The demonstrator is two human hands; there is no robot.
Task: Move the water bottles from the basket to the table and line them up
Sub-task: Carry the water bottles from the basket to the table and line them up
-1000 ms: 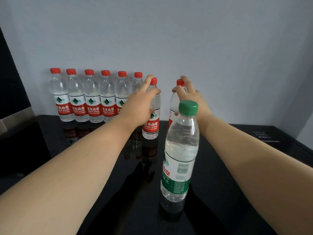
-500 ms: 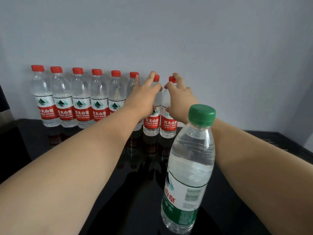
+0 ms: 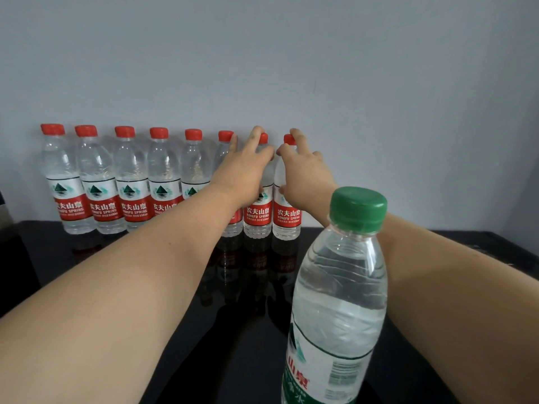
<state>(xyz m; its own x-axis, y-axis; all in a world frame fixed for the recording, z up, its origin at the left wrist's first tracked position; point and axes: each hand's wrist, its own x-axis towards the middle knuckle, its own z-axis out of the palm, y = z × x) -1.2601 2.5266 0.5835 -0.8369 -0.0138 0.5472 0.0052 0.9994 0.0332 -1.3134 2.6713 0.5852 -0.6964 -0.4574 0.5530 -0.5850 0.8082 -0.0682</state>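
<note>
The left hand grips the seventh red-capped bottle at its shoulder, fingers curled round it. The right hand grips the eighth red-capped bottle below the cap. Count: eight red-capped bottles stand in one row on the table against the wall. One green-capped bottle stands apart, nearer the camera.

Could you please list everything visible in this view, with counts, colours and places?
red-capped bottles: eight, clear with red-and-white labels, upright in a row against the wall.
green-capped bottle: one, clear with green label, upright at front right.
table: one, glossy black, under all bottles.
wall: one, pale grey-blue, behind the row.
left hand: one, grips the seventh bottle from the left.
right hand: one, grips the eighth bottle, the row's right end.
</note>
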